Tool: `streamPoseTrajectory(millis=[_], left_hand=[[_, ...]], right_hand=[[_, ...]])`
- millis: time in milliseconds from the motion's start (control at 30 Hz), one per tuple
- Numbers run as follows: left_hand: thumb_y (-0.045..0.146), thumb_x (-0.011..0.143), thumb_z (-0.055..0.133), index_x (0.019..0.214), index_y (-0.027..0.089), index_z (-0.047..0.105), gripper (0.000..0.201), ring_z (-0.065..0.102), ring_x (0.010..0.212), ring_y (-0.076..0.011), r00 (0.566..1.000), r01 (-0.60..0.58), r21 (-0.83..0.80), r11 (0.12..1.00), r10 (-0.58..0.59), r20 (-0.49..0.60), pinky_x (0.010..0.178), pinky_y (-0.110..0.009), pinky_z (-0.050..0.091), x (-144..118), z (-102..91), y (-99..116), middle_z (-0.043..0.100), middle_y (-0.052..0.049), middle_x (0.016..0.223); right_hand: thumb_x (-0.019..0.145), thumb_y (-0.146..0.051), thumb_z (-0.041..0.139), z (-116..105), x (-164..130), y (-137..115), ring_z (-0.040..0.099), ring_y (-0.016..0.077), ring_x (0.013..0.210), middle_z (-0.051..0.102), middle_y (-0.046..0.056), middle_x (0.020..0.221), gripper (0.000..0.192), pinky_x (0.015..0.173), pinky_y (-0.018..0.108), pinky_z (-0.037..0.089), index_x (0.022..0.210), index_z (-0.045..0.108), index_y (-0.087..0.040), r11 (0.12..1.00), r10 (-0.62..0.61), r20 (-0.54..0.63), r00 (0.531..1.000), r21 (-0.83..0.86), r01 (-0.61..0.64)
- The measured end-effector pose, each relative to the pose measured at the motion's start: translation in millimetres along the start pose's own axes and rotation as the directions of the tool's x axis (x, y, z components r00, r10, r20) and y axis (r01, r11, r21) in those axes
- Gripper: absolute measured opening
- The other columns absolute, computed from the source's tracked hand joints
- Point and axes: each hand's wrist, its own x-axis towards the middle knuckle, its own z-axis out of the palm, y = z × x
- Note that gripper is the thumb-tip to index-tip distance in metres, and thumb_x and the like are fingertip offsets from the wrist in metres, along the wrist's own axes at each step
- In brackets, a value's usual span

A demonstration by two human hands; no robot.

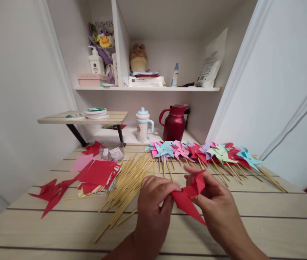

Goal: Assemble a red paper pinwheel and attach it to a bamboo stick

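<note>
Between my two hands is a piece of red paper (187,205), cut and partly folded like a pinwheel, held above the table. My left hand (154,206) pinches its left edge between thumb and fingers. My right hand (215,202) grips its right side, the fingers behind a raised red flap. Just left of my left hand lies a pile of thin wooden sticks (127,180). Beyond my hands, finished paper pinwheels (180,150) on sticks lie in a row, in blue, pink, red, purple and green.
A stack of red paper squares (96,172) lies left, near loose red cut paper (52,193) and small clear packets (115,154). A raised wooden shelf (58,117) carries round discs. Behind stand a cup (142,129), a red jug (174,124) and a loaded white shelf (110,88).
</note>
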Motion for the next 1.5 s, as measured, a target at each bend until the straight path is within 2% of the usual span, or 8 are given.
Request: streamPoseTrajectory(millis=[67, 167, 333, 533, 767, 867, 1000, 1500], left_hand=[[0.003, 0.088, 0.058, 0.086, 0.021, 0.067, 0.02, 0.061, 0.076, -0.0167, 1.0, -0.019, 0.019, 1.0, 0.019, 0.006, 0.075, -0.032, 0.044, 0, -1.2, 1, 0.07, -0.002, 0.081], [0.001, 0.087, 0.059, 0.086, 0.02, 0.067, 0.021, 0.06, 0.076, -0.0164, 0.999, -0.042, 0.041, 0.998, 0.042, 0.005, 0.075, -0.031, 0.044, 0, -1.8, 1, 0.069, -0.002, 0.08], [-0.002, 0.086, 0.06, 0.088, 0.02, 0.066, 0.023, 0.059, 0.077, -0.016, 0.996, -0.085, 0.068, 0.994, 0.086, -0.01, 0.076, -0.031, 0.045, -2, -2.3, 1, 0.068, -0.002, 0.081], [-0.002, 0.085, 0.059, 0.089, 0.02, 0.067, 0.024, 0.058, 0.078, -0.0156, 0.995, -0.09, 0.098, 0.991, 0.094, -0.034, 0.075, -0.03, 0.045, -3, -2.3, 3, 0.066, -0.001, 0.081], [0.004, 0.084, 0.064, 0.086, 0.022, 0.071, 0.02, 0.063, 0.08, -0.0154, 0.99, 0.13, -0.05, 0.99, -0.133, -0.051, 0.075, -0.028, 0.047, -6, 4.1, 1, 0.07, 0.0, 0.082], [0.011, 0.083, 0.067, 0.082, 0.021, 0.074, 0.012, 0.064, 0.078, -0.0159, 0.927, 0.363, -0.163, 0.917, -0.374, -0.036, 0.071, -0.026, 0.049, -4, 8.0, -3, 0.071, -0.001, 0.081], [0.016, 0.079, 0.069, 0.077, 0.019, 0.076, 0.009, 0.065, 0.076, -0.0172, 0.835, 0.539, -0.261, 0.801, -0.548, 0.044, 0.068, -0.026, 0.051, 0, 10.0, -4, 0.072, -0.003, 0.08], [0.014, 0.081, 0.065, 0.079, 0.018, 0.077, 0.013, 0.065, 0.073, -0.0169, 0.788, 0.593, -0.282, 0.754, -0.616, 0.011, 0.07, -0.027, 0.051, 0, 11.5, 0, 0.073, -0.003, 0.077]], right_hand=[[0.073, -0.02, 0.081, -5, 0, 4, 0.065, 0.015, 0.08, 0.069, 0.0, 0.092, 0.032, 0.068, 0.023, 0.055, 0.102, 0.073, -0.031, 1.0, 0.017, 0.041, 0.999, -0.018, -0.016], [0.078, -0.019, 0.076, -7, 0, 1, 0.064, 0.0155, 0.08, 0.067, -0.001, 0.084, 0.013, 0.068, 0.023, 0.055, 0.085, 0.072, -0.029, 0.987, -0.119, 0.091, 0.989, -0.097, 0.128], [0.084, -0.015, 0.069, -5, 2, -14, 0.065, 0.0182, 0.088, 0.066, 0.001, 0.083, 0.013, 0.068, 0.023, 0.053, 0.082, 0.071, -0.028, 0.882, -0.332, 0.173, 0.927, -0.291, 0.37], [0.087, -0.011, 0.061, -6, -1, -19, 0.064, 0.0191, 0.09, 0.065, 0.002, 0.081, 0.018, 0.068, 0.024, 0.05, 0.083, 0.067, -0.027, 0.784, -0.419, 0.233, 0.878, -0.395, 0.479], [0.088, -0.021, 0.067, -1, -3, -9, 0.06, 0.0165, 0.079, 0.063, 0.001, 0.082, 0.007, 0.07, 0.026, 0.05, 0.082, 0.068, -0.025, 0.895, -0.291, 0.196, 0.936, -0.289, 0.339], [0.084, -0.031, 0.073, 2, -2, -2, 0.059, 0.0168, 0.076, 0.063, 0.001, 0.079, 0.01, 0.067, 0.027, 0.052, 0.08, 0.07, -0.022, 0.978, -0.072, 0.138, 0.988, -0.184, 0.097], [0.078, -0.041, 0.078, 7, -1, 2, 0.06, 0.0174, 0.072, 0.067, 0.004, 0.08, 0.023, 0.055, 0.025, 0.053, 0.083, 0.073, -0.019, 0.991, 0.131, 0.107, 0.986, -0.054, -0.126], [0.078, -0.035, 0.079, 9, -1, 0, 0.066, 0.0187, 0.075, 0.072, 0.005, 0.082, 0.015, 0.063, 0.03, 0.055, 0.082, 0.077, -0.021, 0.998, 0.025, 0.13, 0.991, -0.052, -0.018]])
